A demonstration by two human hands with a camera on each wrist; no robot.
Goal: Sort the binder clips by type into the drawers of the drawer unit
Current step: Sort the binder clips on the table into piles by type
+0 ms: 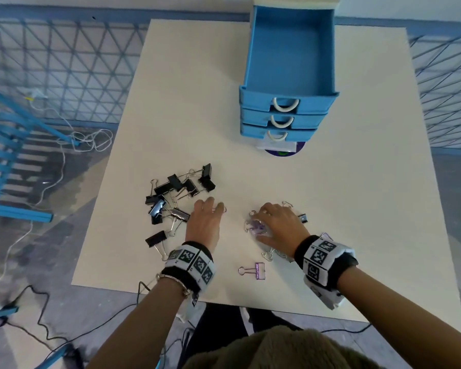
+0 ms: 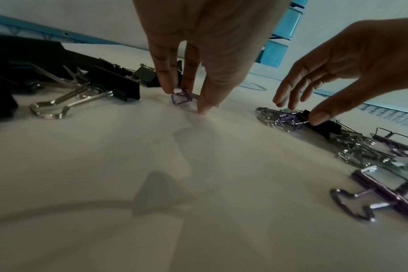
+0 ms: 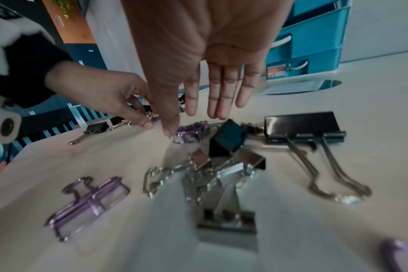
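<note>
Sorting looks barely begun, judging by how things lie: the blue drawer unit [image 1: 286, 113] stands at the far right of the table [image 1: 186, 102] with its top drawer [image 1: 290, 51] pulled out, and what shows of its floor holds no clip; the two lower drawers cannot be seen into. Every clip in view is on the table. A loose heap of black binder clips [image 1: 179, 193] lies left of centre, and a mixed cluster of purple wire-frame clips [image 1: 254, 226], silver ones and at least one black one sits to its right under the right hand [image 1: 278, 222]. One purple clip [image 1: 256, 270] lies alone nearer the table's near edge. The left hand [image 1: 205, 222] reaches down just right of the black heap, thumb and fingertips [image 2: 165, 86] closing in a pinch on a small purple clip [image 2: 181, 96] that rests on the tabletop, not yet lifted. The right hand hovers with fingers straight and spread over the mixed cluster; its thumb [image 2: 319, 115] touches a clip there, though it grips nothing. So the work appears to be at the separating stage, pulling purple clips clear of black ones, with all the carrying to drawers, and the choice of drawer for each type, left to do
</note>
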